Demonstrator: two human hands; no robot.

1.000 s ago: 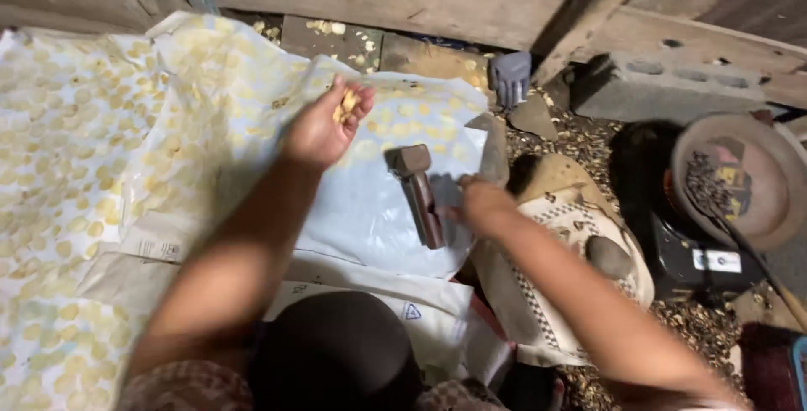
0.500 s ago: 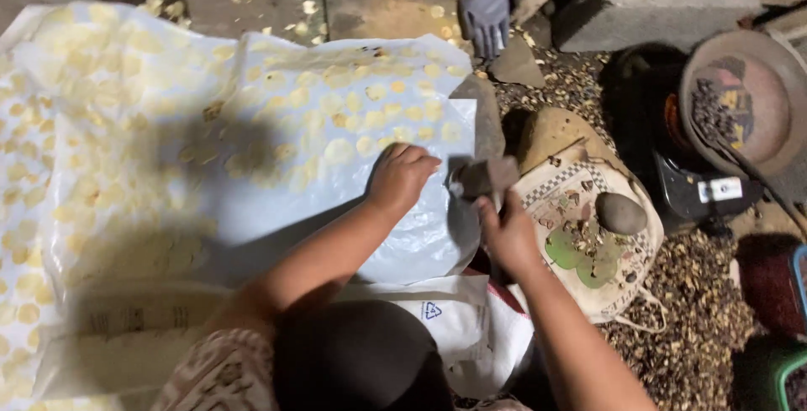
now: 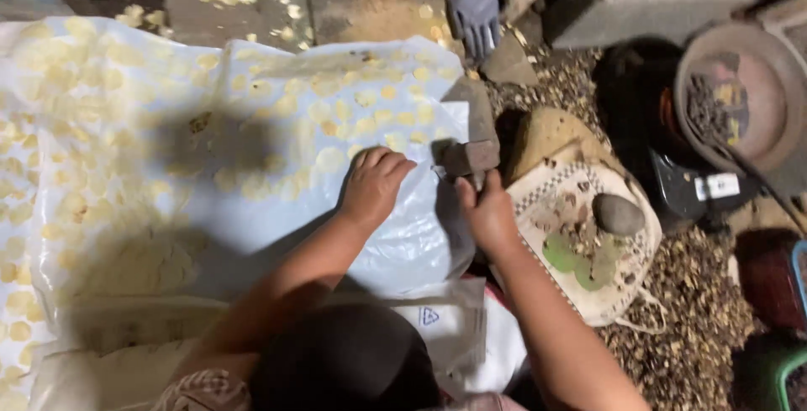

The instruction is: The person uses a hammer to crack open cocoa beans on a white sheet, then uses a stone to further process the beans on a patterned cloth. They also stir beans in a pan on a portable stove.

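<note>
Since a second ago: left hand (image 3: 374, 184) brought down from a raised, palm-up pose holding a few pale pieces, now lying palm-down on the white plastic sheet (image 3: 252, 234); no piece visible under it. Hammer (image 3: 469, 157) swung from lying along the sheet at 6 to standing nearly upright, head just at 3 o'clock of the left fingers. Reads, as a judgement, like a shift from setting out flattened pieces to the next strike.

Right hand (image 3: 489, 213) closed in a firm grip round the hammer handle, handle mostly hidden inside the fist, dark blocky head showing above at 12 o'clock of the knuckles. Left hand loosely curled, fingers bent, resting on the sheet; whether anything pinched beneath, cannot tell.

Hammer head between the two hands, close to the left fingertips, at the sheet's right edge, above the dark block (image 3: 481, 113) there.

At 9 to 12 o'clock of the left hand: many thin pale yellow discs (image 3: 328, 159) spread flat across the sheet. At 3 o'clock of the right hand: a shallow woven basket (image 3: 618, 293) holding a grey stone (image 3: 618, 213) and green leaves (image 3: 572, 255). At 12 o'clock, a small grey rake-like tool (image 3: 475, 16).
</note>
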